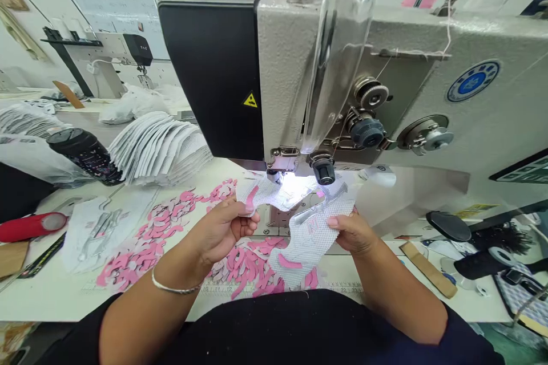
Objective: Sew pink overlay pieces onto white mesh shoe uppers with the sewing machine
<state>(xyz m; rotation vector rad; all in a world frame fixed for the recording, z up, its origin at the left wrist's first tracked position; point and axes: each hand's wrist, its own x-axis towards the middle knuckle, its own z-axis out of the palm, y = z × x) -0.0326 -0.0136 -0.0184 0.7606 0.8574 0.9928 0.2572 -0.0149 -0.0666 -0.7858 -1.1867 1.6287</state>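
Hands: left hand and right hand apart, both pinching the mesh shoe upper
Long axis: crosswise, spanning both hands
Nearer presser foot: left hand

White sewing table, printed ruler scale along front edge. Pink cut pieces scattered across middle. Fanned stack of white mesh pieces toward back left, black patterned bottle lying just beside it. Red object and black ruler at left edge, wooden strip near right edge.
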